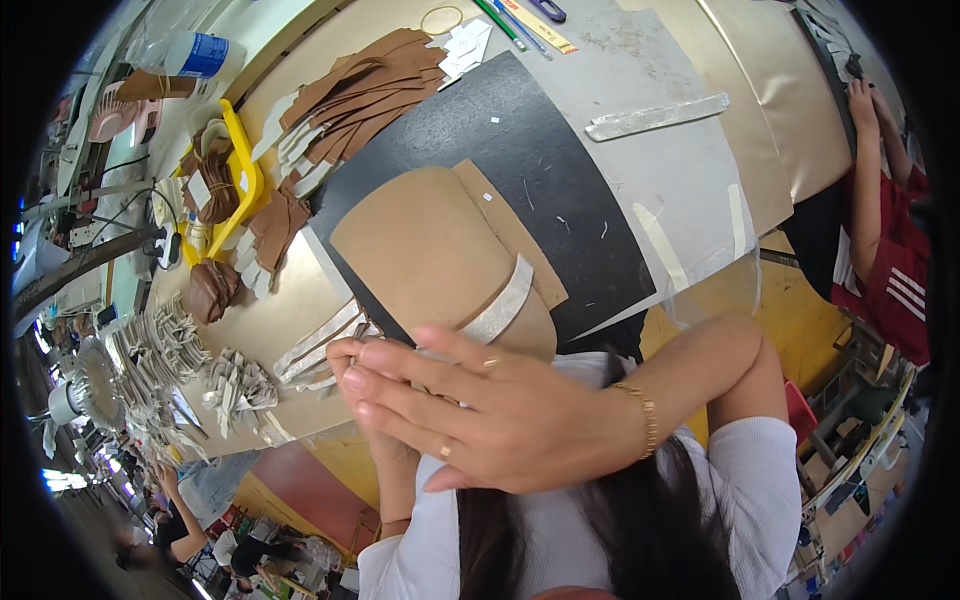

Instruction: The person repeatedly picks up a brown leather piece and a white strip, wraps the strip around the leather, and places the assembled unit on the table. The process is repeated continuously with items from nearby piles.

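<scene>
My right hand is raised close to the camera, its fingers stretched out flat and pointing left, with rings and a gold bracelet on the wrist. It lies over my left hand, whose curled fingertips peek out at its left edge; most of that hand is hidden, and I cannot tell whether it holds anything. Behind both hands a large tan leather piece lies on a black mat, with a white strip across its near end. Several pale strips lie just left of my hands.
A stack of brown cut pieces lies at the mat's far corner, a yellow tray to its left. Piles of pale cut pieces crowd the left end. A clear strip lies on the grey sheet. A person in red sits at the right.
</scene>
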{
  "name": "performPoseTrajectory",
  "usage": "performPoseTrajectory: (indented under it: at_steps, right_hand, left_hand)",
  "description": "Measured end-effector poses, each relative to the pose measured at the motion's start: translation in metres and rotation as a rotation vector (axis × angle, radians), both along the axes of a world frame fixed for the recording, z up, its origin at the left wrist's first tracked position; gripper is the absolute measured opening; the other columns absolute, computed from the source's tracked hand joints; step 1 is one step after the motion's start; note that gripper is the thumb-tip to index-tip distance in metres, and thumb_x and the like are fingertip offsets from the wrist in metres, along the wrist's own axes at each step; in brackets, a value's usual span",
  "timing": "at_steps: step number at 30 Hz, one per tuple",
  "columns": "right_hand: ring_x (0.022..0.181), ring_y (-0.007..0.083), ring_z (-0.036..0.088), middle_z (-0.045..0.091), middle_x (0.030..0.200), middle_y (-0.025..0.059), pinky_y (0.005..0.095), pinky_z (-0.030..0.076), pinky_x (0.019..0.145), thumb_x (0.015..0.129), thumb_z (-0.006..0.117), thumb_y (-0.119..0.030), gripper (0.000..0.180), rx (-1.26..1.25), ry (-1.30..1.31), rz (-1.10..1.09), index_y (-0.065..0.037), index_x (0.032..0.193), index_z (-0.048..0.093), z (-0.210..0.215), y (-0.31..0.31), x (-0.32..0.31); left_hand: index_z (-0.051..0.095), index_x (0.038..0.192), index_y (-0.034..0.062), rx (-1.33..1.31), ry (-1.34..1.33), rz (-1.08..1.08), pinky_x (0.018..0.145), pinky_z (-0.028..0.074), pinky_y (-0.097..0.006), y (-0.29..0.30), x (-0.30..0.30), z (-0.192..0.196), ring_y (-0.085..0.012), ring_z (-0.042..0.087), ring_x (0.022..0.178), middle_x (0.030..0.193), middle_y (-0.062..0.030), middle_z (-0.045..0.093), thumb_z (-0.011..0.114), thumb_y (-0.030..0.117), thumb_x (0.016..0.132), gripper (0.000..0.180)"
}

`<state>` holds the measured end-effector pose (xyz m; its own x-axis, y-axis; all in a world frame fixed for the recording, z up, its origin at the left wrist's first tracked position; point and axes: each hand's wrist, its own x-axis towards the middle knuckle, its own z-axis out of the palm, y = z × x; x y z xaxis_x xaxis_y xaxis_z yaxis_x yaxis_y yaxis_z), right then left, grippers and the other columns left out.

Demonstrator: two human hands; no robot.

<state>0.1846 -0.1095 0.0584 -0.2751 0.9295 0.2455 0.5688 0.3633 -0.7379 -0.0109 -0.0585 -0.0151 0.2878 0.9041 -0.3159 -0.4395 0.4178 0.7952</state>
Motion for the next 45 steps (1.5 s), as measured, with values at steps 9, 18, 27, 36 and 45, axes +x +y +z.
performPoseTrajectory:
  at_steps: [9,18,27,36,45]
  right_hand:
    - [0.143,0.0306,0.016,0.018,0.153,0.0191,0.0431,0.009,0.116,0.09,0.041,-0.058,0.083,0.04,0.007,0.223,-0.001,0.146,0.021,-0.075,-0.011,0.043]
    - [0.143,0.0306,0.014,0.003,0.157,0.0134,0.0346,0.014,0.115,0.095,0.022,-0.061,0.086,-0.504,0.84,-0.08,-0.005,0.146,-0.018,-0.116,-0.047,0.041]
    - [0.109,0.0266,0.06,0.052,0.135,0.0123,0.0362,0.046,0.094,0.099,0.048,-0.028,0.049,-0.471,0.885,-0.573,-0.001,0.139,0.04,-0.119,-0.017,0.103]
    - [0.102,0.0257,0.056,0.063,0.107,0.0079,0.0372,0.043,0.089,0.081,0.067,-0.01,0.031,0.008,-0.568,-0.762,-0.013,0.112,0.067,-0.143,-0.013,0.185]
    - [0.09,0.0291,0.059,0.062,0.097,0.011,0.0379,0.046,0.08,0.081,0.064,0.001,0.013,0.083,-0.495,-0.732,-0.002,0.093,0.061,-0.143,-0.009,0.178]
  left_hand:
    - [0.037,0.111,0.0118,0.0,-0.037,-0.192,0.08,0.047,-0.029,0.012,0.003,-0.026,-0.016,0.057,0.086,0.09,-0.01,0.059,0.066,-0.005,0.082,0.044]
    - [0.036,0.112,0.0129,-0.03,-0.065,-0.204,0.08,0.048,-0.031,0.013,0.004,-0.028,-0.0181,0.058,0.088,0.093,-0.0096,0.059,0.066,-0.006,0.081,0.047]
    - [0.038,0.121,0.007,0.143,0.006,-0.262,0.068,0.055,-0.034,0.031,-0.021,-0.032,-0.0215,0.063,0.077,0.088,-0.0127,0.061,0.066,-0.001,0.082,0.048]
    - [0.055,0.102,-0.0034,0.161,0.273,-0.129,0.059,0.056,-0.03,0.049,-0.092,-0.03,-0.0214,0.066,0.067,0.081,-0.0157,0.064,0.064,-0.003,0.084,0.02]
    - [0.06,0.102,-0.0051,0.128,0.723,-0.075,0.056,0.052,-0.026,0.071,-0.181,-0.005,-0.0154,0.063,0.065,0.072,-0.0096,0.063,0.066,0.002,0.084,0.021]
